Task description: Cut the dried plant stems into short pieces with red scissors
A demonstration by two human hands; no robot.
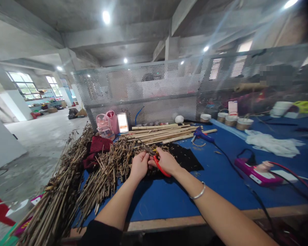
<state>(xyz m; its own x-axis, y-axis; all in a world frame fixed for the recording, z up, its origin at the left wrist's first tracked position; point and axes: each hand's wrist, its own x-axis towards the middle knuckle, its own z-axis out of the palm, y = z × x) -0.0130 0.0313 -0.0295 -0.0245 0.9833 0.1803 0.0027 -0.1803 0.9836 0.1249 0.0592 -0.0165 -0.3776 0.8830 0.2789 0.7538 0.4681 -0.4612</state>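
Observation:
My right hand [166, 161] is closed round red-handled cutters [157, 164], whose jaws point up and left over a black cloth [187, 159]. My left hand [140, 165] sits just left of it, fingers pinched on a thin dry twig [145, 149] at the cutter jaws. A silver bangle [198, 193] circles my right wrist. Both hands rest over the edge of a heap of dry twigs [107, 167] on the blue table [215, 177].
Long bundles of dry stalks [53, 201] hang off the table's left end. Pale bamboo sticks [166, 133] lie behind the hands. A pink device with cables [256, 172], white cloth [272, 143], small tubs [236, 121] and a perforated metal screen [149, 89] stand to the right and back.

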